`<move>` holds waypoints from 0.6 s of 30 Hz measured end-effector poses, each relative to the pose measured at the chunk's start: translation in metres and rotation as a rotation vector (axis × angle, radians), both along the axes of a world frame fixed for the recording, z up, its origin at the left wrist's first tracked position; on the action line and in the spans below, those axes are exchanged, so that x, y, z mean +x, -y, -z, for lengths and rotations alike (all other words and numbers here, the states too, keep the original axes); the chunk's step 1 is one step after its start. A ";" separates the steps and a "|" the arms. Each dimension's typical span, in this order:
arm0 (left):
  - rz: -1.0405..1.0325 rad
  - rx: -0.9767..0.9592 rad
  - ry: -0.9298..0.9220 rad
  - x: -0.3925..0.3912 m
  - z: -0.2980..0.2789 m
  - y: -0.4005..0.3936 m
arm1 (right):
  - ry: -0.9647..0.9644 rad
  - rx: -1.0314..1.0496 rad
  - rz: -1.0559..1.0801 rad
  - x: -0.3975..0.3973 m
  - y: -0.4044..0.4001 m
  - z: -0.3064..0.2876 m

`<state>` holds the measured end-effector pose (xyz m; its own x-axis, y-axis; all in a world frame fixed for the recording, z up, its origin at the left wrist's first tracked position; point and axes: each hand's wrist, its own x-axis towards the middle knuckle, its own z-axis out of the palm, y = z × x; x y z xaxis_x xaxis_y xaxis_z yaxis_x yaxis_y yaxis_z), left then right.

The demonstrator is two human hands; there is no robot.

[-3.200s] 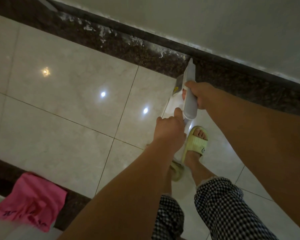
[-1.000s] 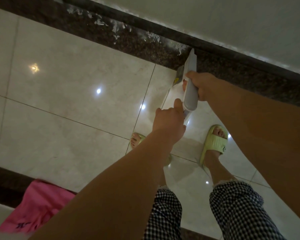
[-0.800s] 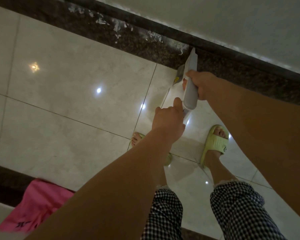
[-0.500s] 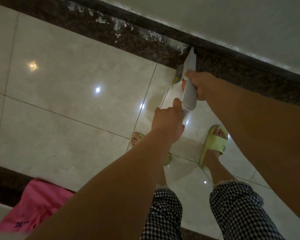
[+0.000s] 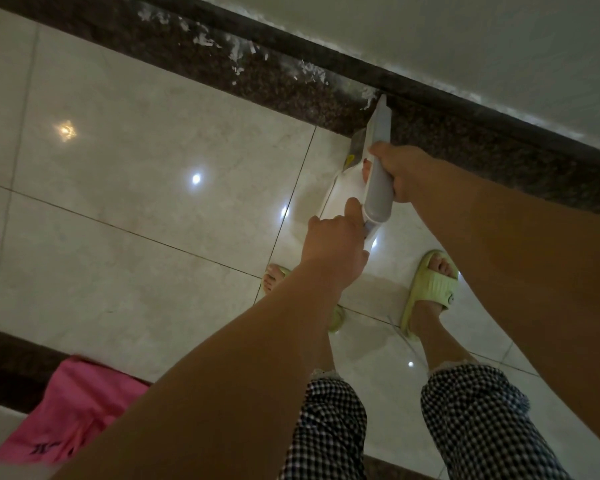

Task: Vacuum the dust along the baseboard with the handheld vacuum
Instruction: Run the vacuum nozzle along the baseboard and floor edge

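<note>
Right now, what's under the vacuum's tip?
The vacuum tip sits on the dark baseboard strip, beside white dust flakes. Whatever lies right beneath the tip is hidden.

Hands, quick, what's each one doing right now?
Left hand: curled, holding the rear end of the handheld vacuum.
Right hand: wrapped round the vacuum's body, nozzle at the baseboard.

Your single head camera looks steeply down, close over both forearms, toward floor (image 5: 125,209) and baseboard (image 5: 326,64).

A pink cloth (image 5: 63,410) lies at lower left on the glossy tiled floor (image 5: 136,202), near green slippers (image 5: 430,289) and checked trousers (image 5: 482,427).
</note>
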<state>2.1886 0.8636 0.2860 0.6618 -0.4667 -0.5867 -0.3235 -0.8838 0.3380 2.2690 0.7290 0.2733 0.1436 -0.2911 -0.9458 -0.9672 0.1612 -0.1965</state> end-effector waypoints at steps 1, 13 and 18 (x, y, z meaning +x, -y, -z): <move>-0.006 -0.005 -0.002 0.000 0.001 0.000 | -0.003 0.000 0.002 0.001 0.000 0.000; -0.010 -0.001 0.008 0.000 -0.001 0.000 | -0.017 0.001 0.011 0.001 -0.004 0.000; -0.010 -0.003 0.002 -0.008 0.000 -0.004 | 0.029 0.050 0.096 -0.005 -0.009 -0.003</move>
